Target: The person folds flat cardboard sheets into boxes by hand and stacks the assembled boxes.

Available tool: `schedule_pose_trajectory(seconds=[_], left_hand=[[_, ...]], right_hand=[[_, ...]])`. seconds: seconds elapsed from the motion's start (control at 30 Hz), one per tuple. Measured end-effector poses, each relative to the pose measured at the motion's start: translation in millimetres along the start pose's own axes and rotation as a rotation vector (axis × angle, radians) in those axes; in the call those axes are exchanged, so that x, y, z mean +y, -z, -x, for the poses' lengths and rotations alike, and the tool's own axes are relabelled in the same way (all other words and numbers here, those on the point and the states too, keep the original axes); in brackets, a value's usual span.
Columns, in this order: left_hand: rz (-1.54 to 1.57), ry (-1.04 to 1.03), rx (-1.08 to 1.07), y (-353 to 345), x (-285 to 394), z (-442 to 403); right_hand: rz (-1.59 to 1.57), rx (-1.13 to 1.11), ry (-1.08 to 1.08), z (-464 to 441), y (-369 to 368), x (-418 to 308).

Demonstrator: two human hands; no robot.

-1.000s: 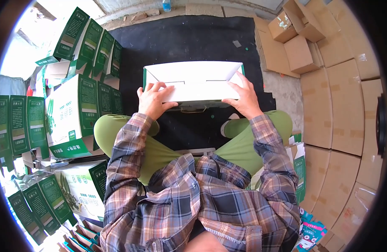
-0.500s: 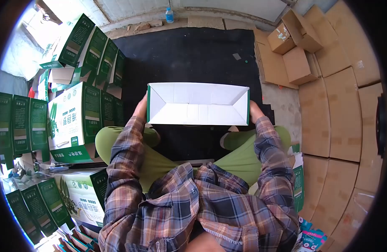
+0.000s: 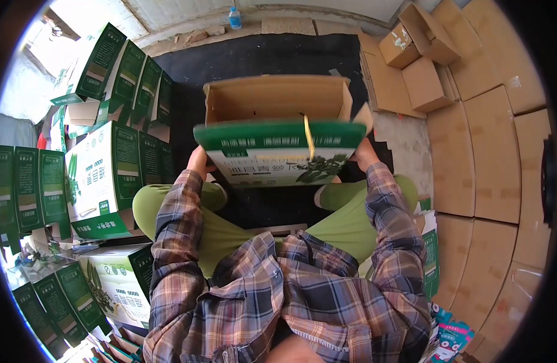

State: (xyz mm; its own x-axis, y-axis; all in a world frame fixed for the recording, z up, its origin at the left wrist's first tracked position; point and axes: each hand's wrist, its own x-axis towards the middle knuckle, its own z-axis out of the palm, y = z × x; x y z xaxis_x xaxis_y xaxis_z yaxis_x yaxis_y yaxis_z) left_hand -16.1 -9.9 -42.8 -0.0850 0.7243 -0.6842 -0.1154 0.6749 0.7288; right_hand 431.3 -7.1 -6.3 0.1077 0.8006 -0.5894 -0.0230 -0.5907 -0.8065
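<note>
Head camera view: the green-and-white printed cardboard box point(image 3: 263, 167) is held up between the person's two hands over the black floor mat point(image 3: 248, 54), its open brown interior showing and its printed face toward the person. The left hand point(image 3: 198, 162) and right hand point(image 3: 366, 154) form the grip, pinching the box from opposite ends, though their fingers are partly hidden and seem only lightly bent. The step in hand looks like handling the open box; any turn would call for both hands moving together, clear of the yellow cord handle point(image 3: 309, 136). Similar green-and-white boxes point(image 3: 94, 172) stand at the left, large brown cartons point(image 3: 487, 157) at the right, a blue plastic bottle point(image 3: 235, 19) beyond the mat.
</note>
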Motion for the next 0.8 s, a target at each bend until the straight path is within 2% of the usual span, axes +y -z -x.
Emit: schedule_pose_trajectory(seconds=[0.07, 0.1, 0.17, 0.2, 0.27, 0.4, 0.47, 0.5, 0.53, 0.6, 0.63, 0.67, 0.7, 0.73, 0.77, 0.8], left_hand=[[-0.271, -0.185, -0.014, 1.1, -9.8, 6.1], [-0.272, -0.183, -0.017, 0.7, -10.1, 4.9], [-0.177, -0.093, -0.043, 4.0, -11.8, -1.3], [-0.180, -0.088, -0.041, 5.8, -11.5, -4.3], [0.021, 0.108, -0.034, 6.4, -9.1, -6.8], [-0.091, 0.170, 0.054, 1.6, -8.9, -5.8], [-0.132, 0.101, 0.040, -2.0, -0.5, -1.7], [-0.080, 0.067, 0.024, -3.3, 2.6, 1.0], [-0.080, 0.070, 0.030, -0.4, 1.1, -5.1], [-0.162, -0.311, 0.030, 2.7, -8.3, -21.4], [-0.184, -0.414, 0.056, -4.7, -2.1, -13.3], [-0.187, -0.405, 0.047, -12.3, 5.0, 0.0], [-0.373, -0.491, 0.095, -19.9, 13.1, 15.3], [-0.558, -0.578, 0.142, -25.2, 20.9, 27.4], [-0.662, -0.570, 0.129, -27.8, 25.7, 35.0], [-0.665, -0.566, 0.120, -28.5, 22.8, 35.2]], right_hand=[[-0.025, 0.002, 0.085, -6.2, 5.9, 28.9], [-0.025, 0.005, 0.083, -6.1, 9.7, 32.5], [-0.154, -0.172, 0.228, 11.8, -1.5, 16.1], [-0.157, -0.173, 0.223, 5.1, 0.2, 19.6], [-0.202, -0.276, 0.064, -8.5, 2.0, 23.2], [-0.139, -0.186, -0.064, -12.5, -2.6, 28.6], [-0.038, -0.144, 0.000, -20.9, -3.2, 32.1], [-0.038, -0.167, 0.138, -22.2, 1.3, 32.8], [-0.023, -0.135, 0.148, -19.5, -2.3, 24.5], [0.066, 0.031, 0.142, -3.6, -12.3, 4.4], [0.067, 0.035, 0.138, -8.0, -9.5, 5.2], [0.144, 0.069, 0.250, -14.0, -3.2, 10.1], [0.222, 0.103, 0.360, -14.4, 2.5, 15.4], [0.166, 0.097, 0.302, 2.5, -1.4, 1.6], [0.119, 0.150, 0.228, 19.9, -7.7, -12.6], [0.071, 0.202, 0.156, 33.0, -13.3, -22.2]])
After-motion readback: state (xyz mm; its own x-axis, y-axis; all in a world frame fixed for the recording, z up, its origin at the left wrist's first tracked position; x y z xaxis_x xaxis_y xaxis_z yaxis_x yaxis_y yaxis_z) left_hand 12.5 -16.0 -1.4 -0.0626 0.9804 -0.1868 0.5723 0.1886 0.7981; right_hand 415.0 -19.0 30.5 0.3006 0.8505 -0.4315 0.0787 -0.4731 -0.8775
